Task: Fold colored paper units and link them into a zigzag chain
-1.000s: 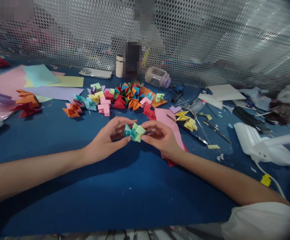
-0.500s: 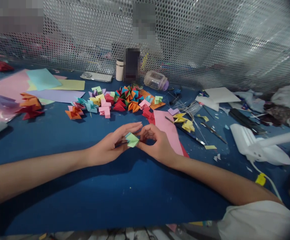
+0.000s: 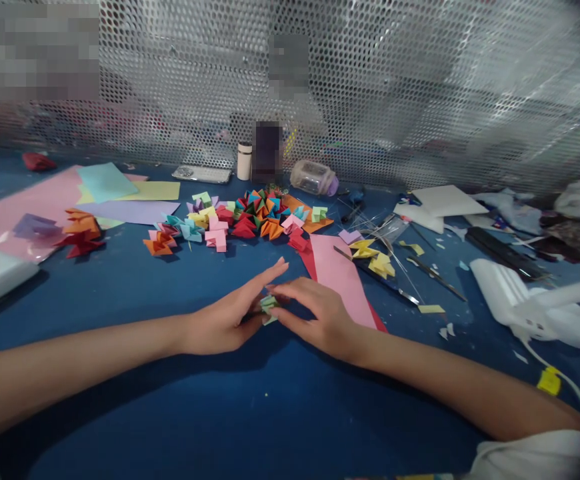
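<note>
Between my two hands, above the blue table (image 3: 250, 407), is a small folded light-green paper piece (image 3: 269, 307). My left hand (image 3: 227, 317) pinches it from the left with the thumb side, its upper fingers stretched out. My right hand (image 3: 315, 310) closes on it from the right, thumb below and fingertips above. The fingers cover part of the piece. Just beyond the hands lies a cluster of folded paper pieces in many colours, among them a pink one (image 3: 216, 235) and an orange one (image 3: 159, 244). Pink paper (image 3: 340, 280) lies beside my right hand.
Coloured sheets (image 3: 135, 211) spread at the back left. A clear jar (image 3: 313, 177) lies on its side before a perforated metal screen (image 3: 195, 80). To the right are a craft knife (image 3: 395, 288), wires, yellow folded pieces (image 3: 382, 265), a black case (image 3: 503, 253) and a white lamp (image 3: 500, 293).
The green piece has turned in my fingers, and less of it shows. My right fingers have extended over its top. The whole view has shifted, so the table appears lower.
</note>
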Tool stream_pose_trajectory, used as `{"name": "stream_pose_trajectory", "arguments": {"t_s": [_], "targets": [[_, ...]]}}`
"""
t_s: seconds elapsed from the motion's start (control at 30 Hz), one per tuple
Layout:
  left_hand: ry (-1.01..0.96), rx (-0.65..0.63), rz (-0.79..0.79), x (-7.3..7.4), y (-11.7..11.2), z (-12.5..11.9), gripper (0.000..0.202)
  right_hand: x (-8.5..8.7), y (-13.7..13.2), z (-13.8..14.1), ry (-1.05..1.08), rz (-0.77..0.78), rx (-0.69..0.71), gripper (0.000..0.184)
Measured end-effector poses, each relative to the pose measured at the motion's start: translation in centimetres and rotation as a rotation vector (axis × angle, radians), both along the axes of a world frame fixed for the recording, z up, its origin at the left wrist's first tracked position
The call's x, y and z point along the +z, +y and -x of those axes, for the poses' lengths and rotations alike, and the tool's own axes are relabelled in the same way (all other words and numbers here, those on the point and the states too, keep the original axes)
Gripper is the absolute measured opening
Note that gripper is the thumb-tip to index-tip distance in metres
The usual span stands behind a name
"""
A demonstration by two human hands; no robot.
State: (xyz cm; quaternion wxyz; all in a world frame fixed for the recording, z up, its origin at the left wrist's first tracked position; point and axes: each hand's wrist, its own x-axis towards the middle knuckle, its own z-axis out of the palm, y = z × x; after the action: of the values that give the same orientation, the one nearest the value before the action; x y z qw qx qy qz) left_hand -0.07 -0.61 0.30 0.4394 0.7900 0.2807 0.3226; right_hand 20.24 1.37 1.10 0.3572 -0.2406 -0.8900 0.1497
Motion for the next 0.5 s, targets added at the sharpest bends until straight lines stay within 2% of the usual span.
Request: {"name": "stream_pose_trajectory", "arguments": {"t_s": [0.07, 0.23, 0.37, 0.5], "targets": [[-0.062, 0.017, 0.068, 0.0, 0.1, -0.1, 0.078, 0.0, -0.1, 0.0, 0.047, 0.053, -0.036, 0.029], [-0.095, 0.179, 0.215, -0.2, 0.8, -0.1, 0.067, -0.2, 0.0, 0.0, 0.227, 0.270, -0.172, 0.027], [-0.118, 0.252, 0.277, -0.2, 1.0, -0.1, 0.040, -0.6, 0.4, 0.1, 0.291, 0.366, -0.159, 0.027], [-0.132, 0.353, 0.240, -0.1, 1.1, 0.0, 0.027, -0.8, 0.6, -0.2, 0.197, 0.384, -0.127, 0.038]]}}
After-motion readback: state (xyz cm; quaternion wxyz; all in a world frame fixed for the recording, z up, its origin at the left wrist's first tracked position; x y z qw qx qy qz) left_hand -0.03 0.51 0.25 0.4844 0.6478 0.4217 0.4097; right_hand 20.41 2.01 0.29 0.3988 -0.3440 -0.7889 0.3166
